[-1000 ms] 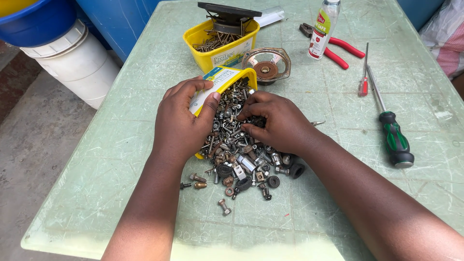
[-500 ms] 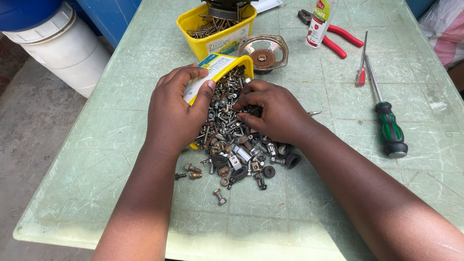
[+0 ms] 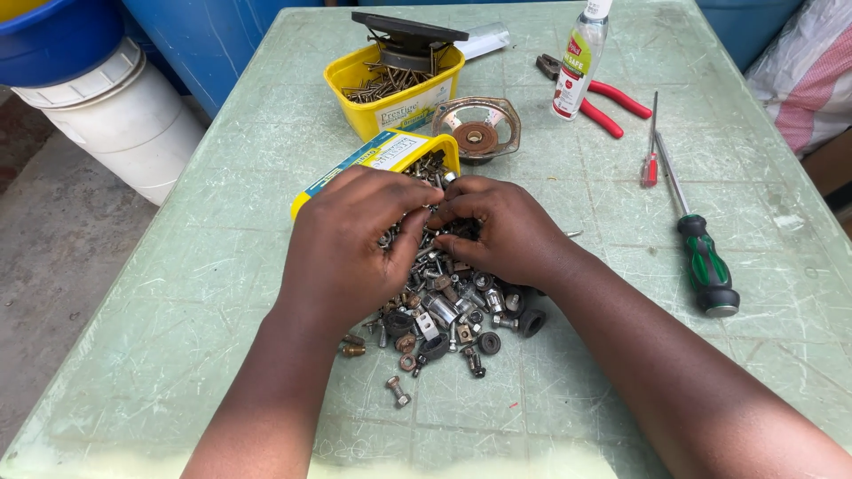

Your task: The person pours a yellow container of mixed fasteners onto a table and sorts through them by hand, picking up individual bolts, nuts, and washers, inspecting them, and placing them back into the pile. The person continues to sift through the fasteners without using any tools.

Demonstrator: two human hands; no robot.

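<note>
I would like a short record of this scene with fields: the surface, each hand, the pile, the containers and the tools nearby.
surface: scratched pale green table
left hand: palm down on the pile, beside the tipped yellow tub
right hand: palm down on the pile, fingertips meeting the left
pile: loose bolts, nuts and screws
containers: upright yellow tub of screws; white bucket on the floor
tools: green screwdriver, small red screwdriver, red pliers
other: small speaker, plastic bottle

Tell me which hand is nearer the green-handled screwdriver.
Right. The right hand rests on the pile of bolts and nuts, on the side facing the green-handled screwdriver. The left hand lies on the pile's far side, by the tipped yellow tub.
</note>
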